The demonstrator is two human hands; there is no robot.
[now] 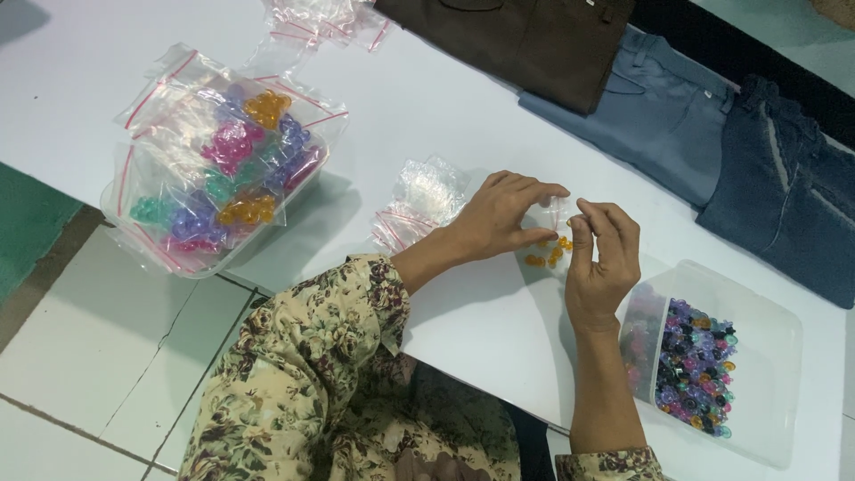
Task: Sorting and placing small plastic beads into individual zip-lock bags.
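Note:
My left hand [499,216] and my right hand [604,254] meet above the white table, both pinching the top of a small clear zip bag [554,233] that holds several orange beads. The bag hangs between my fingertips just over the table. Right of my right hand stands a clear plastic tub [766,356] with many loose beads [695,365] in mixed colours. Left of my left hand lies a small pile of empty clear zip bags [419,203].
A clear tray [147,233] at the left edge of the table holds several filled bags of coloured beads [236,156]. More empty bags [325,20] lie at the far edge. Folded trousers in brown [517,40], grey-blue [659,116] and dark blue [788,191] lie at the right.

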